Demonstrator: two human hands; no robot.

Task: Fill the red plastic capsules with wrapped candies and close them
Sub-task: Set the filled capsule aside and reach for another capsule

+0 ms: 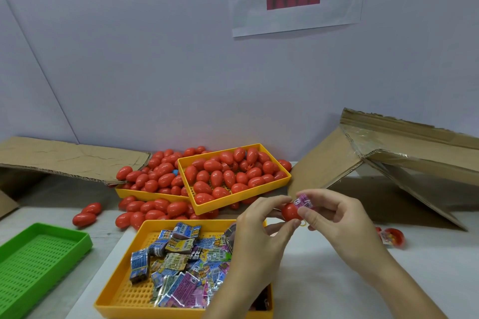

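My left hand [261, 230] pinches a red capsule half [290, 211] between thumb and fingertips, above the table's middle. My right hand [334, 217] pinches a pink wrapped candy [303, 201] and holds it at the capsule's open top. Wrapped candies [181, 267] lie heaped in the near yellow tray [121, 290], partly hidden by my left arm. Several closed red capsules [228, 176] fill a yellow tray [259, 197] further back, and more lie piled beside it [155, 176].
A green perforated tray [39, 261] stands at the left. Loose red capsules [85, 216] lie on the table near it. An open capsule with candy inside [392, 237] lies at the right. Cardboard sheets [388, 163] lean on the wall at both sides.
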